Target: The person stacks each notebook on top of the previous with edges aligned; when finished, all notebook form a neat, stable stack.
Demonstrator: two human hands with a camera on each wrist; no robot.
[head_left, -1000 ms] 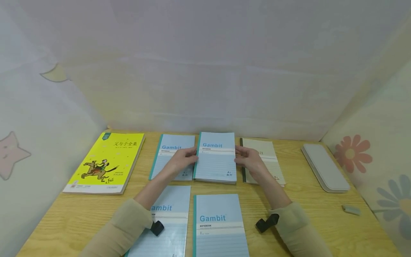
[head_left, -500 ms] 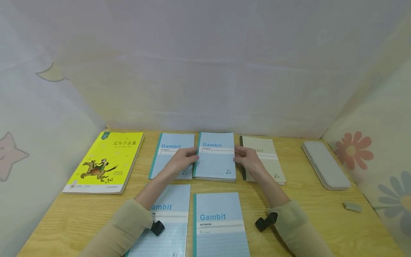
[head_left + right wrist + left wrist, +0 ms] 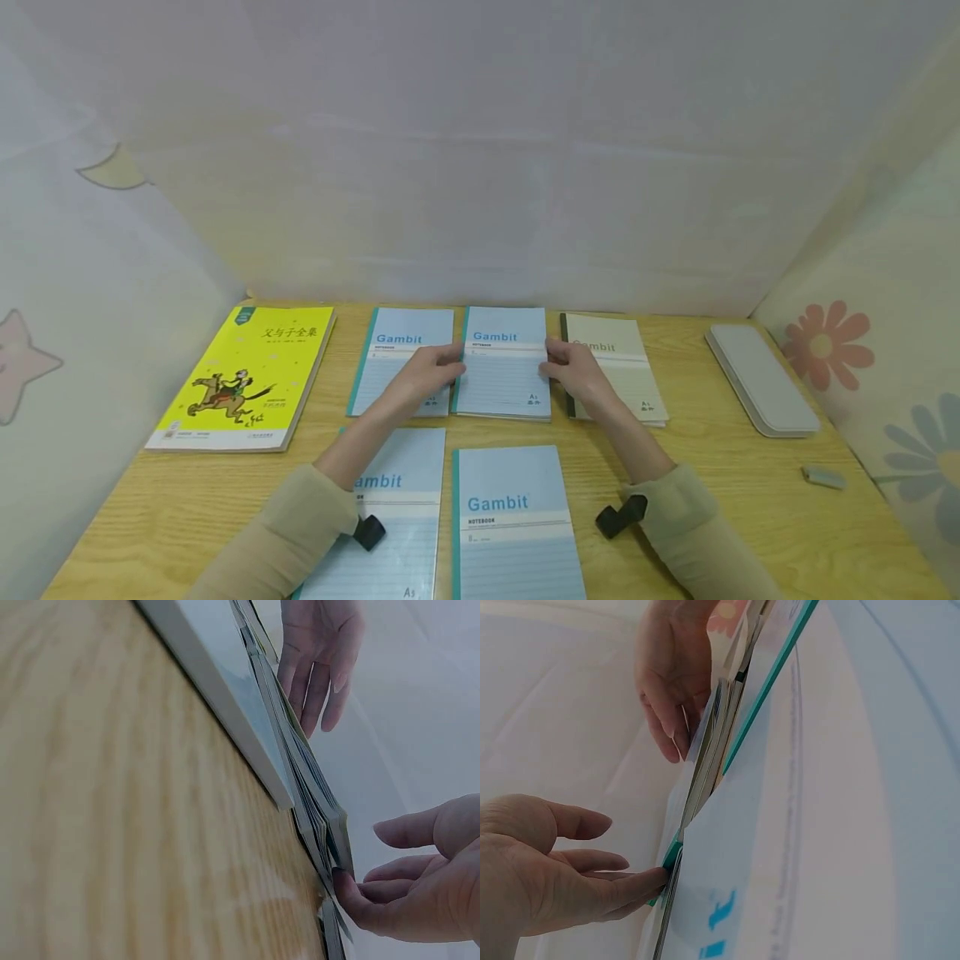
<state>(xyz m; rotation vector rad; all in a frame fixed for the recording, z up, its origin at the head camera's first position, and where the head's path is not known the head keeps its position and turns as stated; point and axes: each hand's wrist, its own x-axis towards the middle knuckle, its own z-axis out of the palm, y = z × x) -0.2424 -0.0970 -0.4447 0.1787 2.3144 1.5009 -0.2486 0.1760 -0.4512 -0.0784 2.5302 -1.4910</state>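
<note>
A light blue Gambit notebook (image 3: 501,375) with a teal spine lies at the middle of the back row in the head view. My left hand (image 3: 429,373) is at its spine side, partly over the neighbouring blue notebook (image 3: 397,327). On the opposite edge rests my right hand (image 3: 576,371), beside a cream notebook (image 3: 626,375) with a dark spine. In the left wrist view the left hand (image 3: 562,870) has its thumb raised and its fingers extended to a teal spine. The right hand (image 3: 420,877) touches notebook edges with a fingertip, its thumb apart, in the right wrist view.
Two more blue notebooks lie in front, the left one (image 3: 397,458) partly under the left forearm, the other (image 3: 517,533) beside it. A yellow book (image 3: 247,367) lies far left. At the right are a white case (image 3: 761,375) and a small grey-green object (image 3: 823,477).
The middle notebook's near edge has settled slightly lower, nearly flat. The right hand has shifted a little left along with its edge; the left hand has hardly moved.
</note>
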